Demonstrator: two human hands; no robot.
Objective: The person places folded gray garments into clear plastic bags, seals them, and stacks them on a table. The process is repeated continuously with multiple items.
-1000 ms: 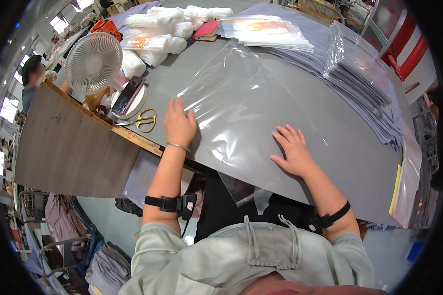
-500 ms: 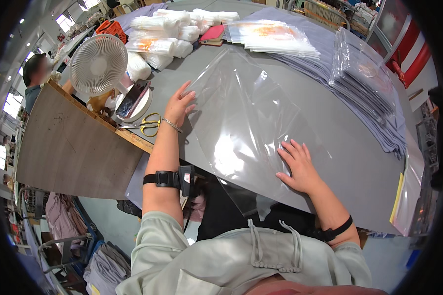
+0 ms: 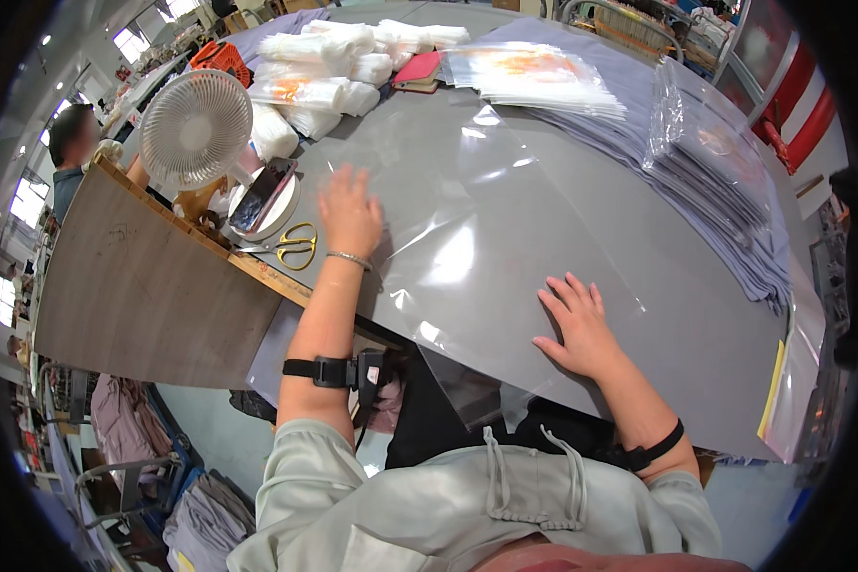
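Grey and smooth, the table (image 3: 705, 372) fills the middle of a workroom, a wooden panel (image 3: 153, 286) joining its left edge. Clear film (image 3: 453, 253) lies across the near half, one corner drooping over the near edge toward the lap. Over the film's left side is the left hand (image 3: 351, 212), blurred, fingers extended and slightly parted; whether it touches cannot be told. Nearer the table's right side, the right hand (image 3: 577, 327) is spread wide, palm down on the film. Scissors (image 3: 300, 246) with yellow handles lie by the left edge, just beside the fan (image 3: 197, 131) and phone (image 3: 262, 195). Toward the far edge sit white bundles (image 3: 305, 62), a red notebook (image 3: 418, 70) and flat packets (image 3: 543, 76); lavender cloth (image 3: 767, 272) lines the right, bearing bagged pieces (image 3: 710, 157).
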